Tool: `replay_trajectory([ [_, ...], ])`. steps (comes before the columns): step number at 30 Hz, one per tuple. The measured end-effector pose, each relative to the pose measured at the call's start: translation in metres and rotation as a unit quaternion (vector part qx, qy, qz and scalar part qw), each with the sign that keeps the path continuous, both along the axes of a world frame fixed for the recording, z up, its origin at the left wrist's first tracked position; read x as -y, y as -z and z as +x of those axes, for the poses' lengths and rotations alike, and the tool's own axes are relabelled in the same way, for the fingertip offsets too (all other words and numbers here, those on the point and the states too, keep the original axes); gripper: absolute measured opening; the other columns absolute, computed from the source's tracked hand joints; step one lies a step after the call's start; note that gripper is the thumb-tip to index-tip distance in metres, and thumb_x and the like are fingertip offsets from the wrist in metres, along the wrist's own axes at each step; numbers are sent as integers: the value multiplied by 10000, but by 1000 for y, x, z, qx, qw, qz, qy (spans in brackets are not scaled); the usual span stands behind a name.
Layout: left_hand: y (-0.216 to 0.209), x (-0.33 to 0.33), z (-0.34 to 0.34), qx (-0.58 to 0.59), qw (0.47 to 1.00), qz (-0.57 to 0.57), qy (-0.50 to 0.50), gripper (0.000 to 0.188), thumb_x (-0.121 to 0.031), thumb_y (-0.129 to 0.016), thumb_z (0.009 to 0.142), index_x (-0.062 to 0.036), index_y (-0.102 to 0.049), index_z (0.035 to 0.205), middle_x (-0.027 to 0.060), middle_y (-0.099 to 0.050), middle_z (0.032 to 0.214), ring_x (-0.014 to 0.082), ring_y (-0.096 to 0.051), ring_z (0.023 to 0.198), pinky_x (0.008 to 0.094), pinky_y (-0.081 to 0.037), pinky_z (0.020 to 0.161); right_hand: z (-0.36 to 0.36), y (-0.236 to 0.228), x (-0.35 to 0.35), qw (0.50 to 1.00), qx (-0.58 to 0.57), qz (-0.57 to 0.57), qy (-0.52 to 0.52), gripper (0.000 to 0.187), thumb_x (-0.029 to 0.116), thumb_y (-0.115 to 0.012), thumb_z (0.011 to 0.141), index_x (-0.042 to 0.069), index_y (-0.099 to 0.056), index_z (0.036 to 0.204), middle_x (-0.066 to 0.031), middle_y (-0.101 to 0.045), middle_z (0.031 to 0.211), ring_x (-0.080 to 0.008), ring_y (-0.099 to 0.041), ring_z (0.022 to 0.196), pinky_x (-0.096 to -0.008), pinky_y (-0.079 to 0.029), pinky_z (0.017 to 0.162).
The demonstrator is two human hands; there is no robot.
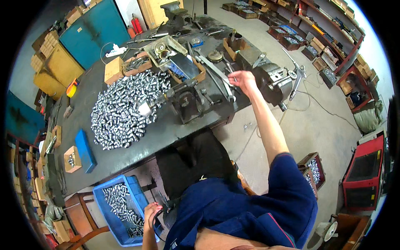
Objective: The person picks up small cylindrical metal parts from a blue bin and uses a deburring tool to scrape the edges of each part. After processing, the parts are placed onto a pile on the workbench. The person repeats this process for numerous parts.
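Low at left, the left hand (pixel 151 212) hangs beside a blue crate (pixel 99 193) of small metal parts, its grip curled near a dark loop (pixel 157 221) — whether it is clamped on that, I cannot tell. Farther right, the right hand (pixel 244 82) is stretched over the tabletop (pixel 118 160), beside the long metal tools (pixel 214 67), thumb and fingertips drawn close together; whether they pinch anything, I cannot tell. Working well here probably means a light fingertip hold, lifting upward so neighbouring tools are not dragged, and keeping the forearm clear of the vise (pixel 268 85) just beyond. The dark, worn surface bears, from the left, a small carton (pixel 74 168), a blue box (pixel 85 151), a broad heap of shiny metal parts (pixel 121 112) and a clamping fixture (pixel 186 104). Round it, the room runs from a yellow cabinet (pixel 57 77) and a teal cabinet (pixel 96 35), past a red extinguisher (pixel 136 24), to loaded shelves (pixel 349 53) and a red cabinet (pixel 363 175) on the pale floor (pixel 310 135).
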State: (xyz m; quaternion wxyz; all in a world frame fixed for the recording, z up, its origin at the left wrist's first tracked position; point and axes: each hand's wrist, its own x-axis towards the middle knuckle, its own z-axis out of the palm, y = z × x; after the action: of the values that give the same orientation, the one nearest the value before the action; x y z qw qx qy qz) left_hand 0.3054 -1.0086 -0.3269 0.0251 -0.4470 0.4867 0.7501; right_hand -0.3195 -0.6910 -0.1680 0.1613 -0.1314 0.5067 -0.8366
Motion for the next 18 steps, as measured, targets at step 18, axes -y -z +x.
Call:
replay_trajectory([
  [18,-72,22,-128,29,988,-118,94,252,-100,-506,882,42,-542,1086,134,-649,879,195,-628,794,269,-479,733,1,-8,73,662,-233,705,-99,436,314,-626,605,-25,-650,878,-196,-630,1022,-310,-597,1003,-347,-475,850],
])
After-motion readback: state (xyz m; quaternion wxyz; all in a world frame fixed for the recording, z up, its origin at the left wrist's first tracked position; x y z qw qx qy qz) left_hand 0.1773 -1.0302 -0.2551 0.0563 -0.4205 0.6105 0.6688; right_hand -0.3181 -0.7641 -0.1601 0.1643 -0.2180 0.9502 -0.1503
